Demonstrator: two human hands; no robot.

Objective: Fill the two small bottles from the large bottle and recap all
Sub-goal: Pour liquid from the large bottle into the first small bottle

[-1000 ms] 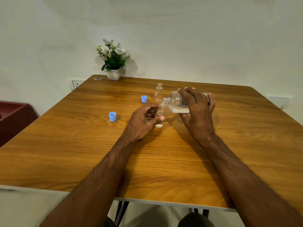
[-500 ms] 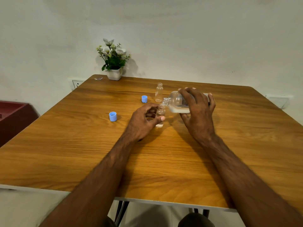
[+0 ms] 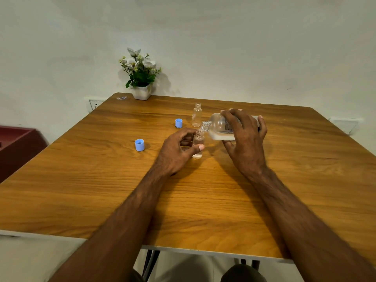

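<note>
At the middle of a wooden table (image 3: 101, 190), the right hand (image 3: 245, 143) is wrapping its fingers around a large bottle (image 3: 218, 127), tipping its mouth over a small bottle (image 3: 198, 142) that the left hand (image 3: 177, 151) is pinching upright. The first fill seems underway (little liquid in yet). Next comes the empty second small bottle (image 3: 196, 115), standing just beyond; two blue caps (image 3: 139, 144) are waiting to the left.

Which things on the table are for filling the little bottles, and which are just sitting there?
For the job:
large bottle, tipped in the right hand
near small bottle, steadied by the left hand
far small bottle
two blue caps

Just sitting there:
flower pot
</note>
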